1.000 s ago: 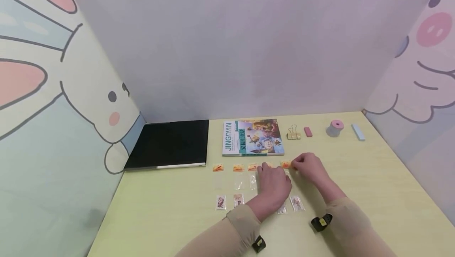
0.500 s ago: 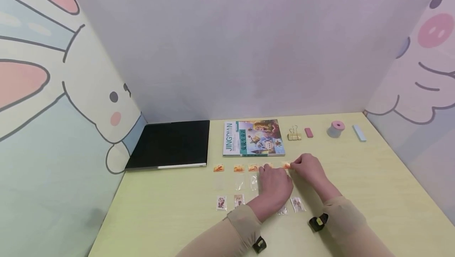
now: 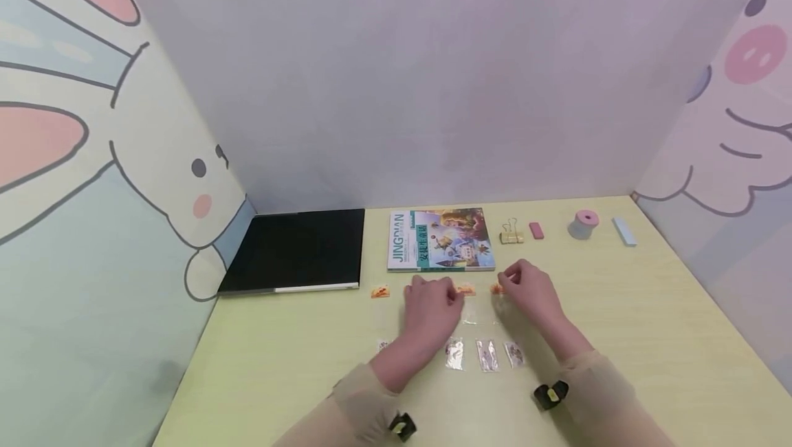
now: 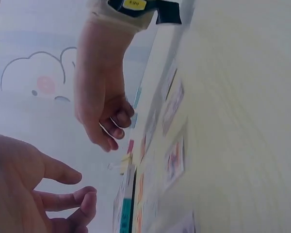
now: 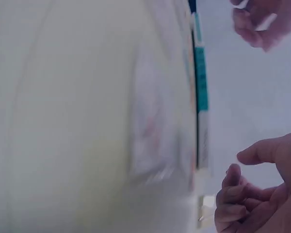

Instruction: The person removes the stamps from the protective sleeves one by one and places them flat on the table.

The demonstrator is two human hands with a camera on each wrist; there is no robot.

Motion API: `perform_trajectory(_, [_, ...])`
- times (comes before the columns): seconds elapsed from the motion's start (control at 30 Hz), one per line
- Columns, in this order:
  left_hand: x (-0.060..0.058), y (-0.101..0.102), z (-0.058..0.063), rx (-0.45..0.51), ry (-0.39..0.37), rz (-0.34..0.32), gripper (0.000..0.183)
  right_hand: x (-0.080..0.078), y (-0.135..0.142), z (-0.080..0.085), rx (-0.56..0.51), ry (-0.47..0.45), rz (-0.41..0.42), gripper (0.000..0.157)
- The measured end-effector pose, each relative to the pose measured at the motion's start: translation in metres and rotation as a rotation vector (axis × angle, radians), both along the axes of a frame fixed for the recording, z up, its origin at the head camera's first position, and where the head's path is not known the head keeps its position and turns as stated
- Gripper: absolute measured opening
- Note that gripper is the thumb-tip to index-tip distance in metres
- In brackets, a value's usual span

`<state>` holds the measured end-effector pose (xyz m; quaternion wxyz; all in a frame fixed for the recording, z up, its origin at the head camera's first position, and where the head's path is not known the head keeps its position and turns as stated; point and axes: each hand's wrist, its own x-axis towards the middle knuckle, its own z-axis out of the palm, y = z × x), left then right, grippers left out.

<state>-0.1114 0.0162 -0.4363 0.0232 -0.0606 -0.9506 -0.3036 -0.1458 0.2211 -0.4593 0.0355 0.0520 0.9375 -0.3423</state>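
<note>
Three rows of small flat pieces lie on the table: orange printed pieces (image 3: 380, 291) at the back, transparent pieces (image 3: 470, 314) in the middle, and clear packets with printed pictures (image 3: 454, 353) in front. My left hand (image 3: 430, 313) hovers above the left part of the rows, hiding several pieces; the left wrist view shows its thumb and fingertips apart. Beside the rightmost orange piece (image 3: 497, 289) is my right hand (image 3: 533, 296), fingers bent. A gap separates its thumb and index finger in the right wrist view, and nothing is between them.
Behind the rows lies a picture-covered book (image 3: 442, 239), with a black flat panel (image 3: 297, 251) to its left. To the right stand a gold binder clip (image 3: 511, 234), a pink eraser-like block (image 3: 536, 230), a pink-topped spool (image 3: 583, 224) and a light blue bar (image 3: 624, 231).
My left hand has moved left, uncovering pieces on the right and covering others. My right hand has lifted slightly and shifted a little left from the rightmost orange piece.
</note>
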Motion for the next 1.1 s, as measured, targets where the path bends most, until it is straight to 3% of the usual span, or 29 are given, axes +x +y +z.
perform_trajectory(0.1, [0.003,-0.037,0.000,-0.024,-0.004,0.029,0.011,0.009,-0.025,0.007,-0.027,0.058,0.073,0.019])
perform_trajectory(0.23, [0.012,-0.085,-0.001,-0.081,-0.039,0.054,0.012,0.025,-0.069,0.010,-0.060,0.070,0.208,0.009])
perform_trajectory(0.47, [0.036,-0.142,-0.021,-0.156,-0.084,0.022,0.037,0.050,-0.139,-0.001,-0.036,0.092,0.486,0.020])
perform_trajectory(0.63, [0.048,-0.155,-0.036,-0.139,-0.088,-0.012,0.046,0.059,-0.172,-0.017,0.117,0.147,0.591,0.037])
perform_trajectory(0.73, [0.050,-0.155,-0.041,-0.120,-0.053,-0.028,0.044,0.063,-0.182,-0.020,0.199,0.192,0.611,0.038])
perform_trajectory(0.97, [0.052,-0.152,-0.045,-0.110,0.012,-0.051,0.035,0.064,-0.187,-0.020,0.238,0.226,0.619,0.027])
perform_trajectory(1.1, [0.053,-0.151,-0.044,-0.108,0.013,-0.057,0.036,0.064,-0.187,-0.019,0.264,0.236,0.612,0.035])
